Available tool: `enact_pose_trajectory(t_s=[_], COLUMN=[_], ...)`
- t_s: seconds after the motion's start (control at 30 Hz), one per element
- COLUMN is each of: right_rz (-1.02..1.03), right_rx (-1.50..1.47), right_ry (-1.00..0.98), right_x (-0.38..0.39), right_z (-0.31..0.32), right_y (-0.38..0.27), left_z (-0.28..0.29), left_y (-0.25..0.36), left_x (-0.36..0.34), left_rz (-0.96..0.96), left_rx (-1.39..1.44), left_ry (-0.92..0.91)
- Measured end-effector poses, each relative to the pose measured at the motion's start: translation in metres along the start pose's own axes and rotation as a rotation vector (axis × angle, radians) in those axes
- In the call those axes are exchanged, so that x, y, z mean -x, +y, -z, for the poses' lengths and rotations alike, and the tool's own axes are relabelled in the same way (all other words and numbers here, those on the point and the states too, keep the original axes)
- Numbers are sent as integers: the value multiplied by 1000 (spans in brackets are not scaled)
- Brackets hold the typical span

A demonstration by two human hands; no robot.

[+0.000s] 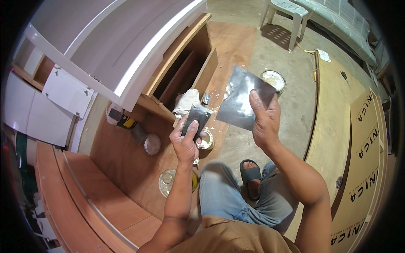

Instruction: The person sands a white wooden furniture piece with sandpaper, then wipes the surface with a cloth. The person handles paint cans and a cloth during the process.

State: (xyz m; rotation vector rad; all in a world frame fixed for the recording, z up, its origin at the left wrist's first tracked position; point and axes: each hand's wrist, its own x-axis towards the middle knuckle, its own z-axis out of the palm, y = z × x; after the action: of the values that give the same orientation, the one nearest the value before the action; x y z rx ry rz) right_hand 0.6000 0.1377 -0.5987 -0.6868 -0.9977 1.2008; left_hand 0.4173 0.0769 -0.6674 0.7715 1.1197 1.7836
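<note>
My left hand [185,141] grips a small dark putty spreader [197,119], thumb flat on its face. Whitish paste lies along the spreader's far edge. To the right, my right hand [266,120] pinches a larger square of dark, shiny sheet [244,97] by its right side, thumb on top and the other fingers mostly underneath. Pale smears mark the sheet, which is apart from the spreader. A crumpled whitish cloth or paper [187,101] shows just beyond my left hand. Close beside that hand, partly hidden by it, stands an open can [206,140] with pale contents.
An open can of white paste [274,80] stands beyond the sheet. A wooden cabinet [181,71] and a white frame [143,46] rise at far left. A clear round container [168,182] sits by my left forearm. Boards [337,118] line the right; a plastic chair [287,12] stands behind.
</note>
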Motion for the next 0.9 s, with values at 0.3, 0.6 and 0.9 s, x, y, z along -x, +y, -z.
enact_pose_trajectory(t_s=[0.3, 0.6, 0.9], right_rz=[284, 354, -223], right_rx=[166, 403, 346], right_ry=[64, -170, -232], right_x=[16, 21, 26], right_z=[16, 20, 16], right_y=[-29, -21, -2], left_z=[-77, -91, -16], left_y=[-5, 12, 24], left_x=[26, 19, 21], left_rz=[164, 142, -269], left_rx=[302, 189, -129], left_ry=[-94, -45, -91])
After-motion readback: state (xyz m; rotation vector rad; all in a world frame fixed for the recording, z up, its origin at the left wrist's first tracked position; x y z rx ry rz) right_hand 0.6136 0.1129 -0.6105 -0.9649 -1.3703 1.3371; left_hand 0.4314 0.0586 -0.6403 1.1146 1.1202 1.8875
